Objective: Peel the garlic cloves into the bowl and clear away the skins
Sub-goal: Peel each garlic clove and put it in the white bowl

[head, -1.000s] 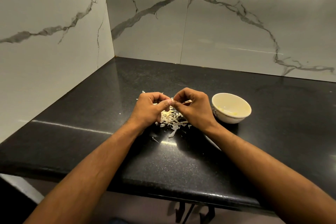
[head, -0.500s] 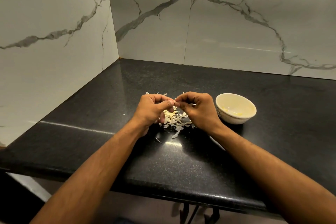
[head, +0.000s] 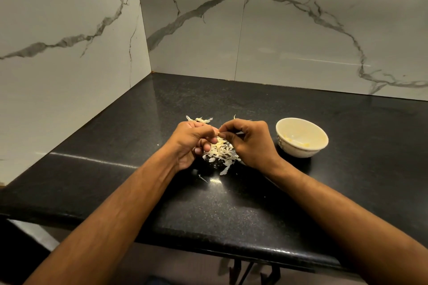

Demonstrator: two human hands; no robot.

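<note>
Both my hands meet above a pile of pale garlic skins (head: 220, 154) on the black counter. My left hand (head: 192, 143) and my right hand (head: 249, 142) pinch a small garlic clove (head: 219, 133) between their fingertips; most of the clove is hidden by the fingers. A few more skins (head: 202, 119) lie just beyond my left hand. A white bowl (head: 301, 137) stands to the right of my right hand, with a little pale yellow content at its bottom.
The black stone counter (head: 231, 203) runs into a corner of white marble-patterned walls (head: 69, 53) at left and back. Its front edge is near my forearms. A stray skin sliver (head: 202, 178) lies in front of the pile.
The hands stay together over the pile, with the fingertips shifting slightly on the clove. The view has moved a little; the bowl and the pile stay put.
</note>
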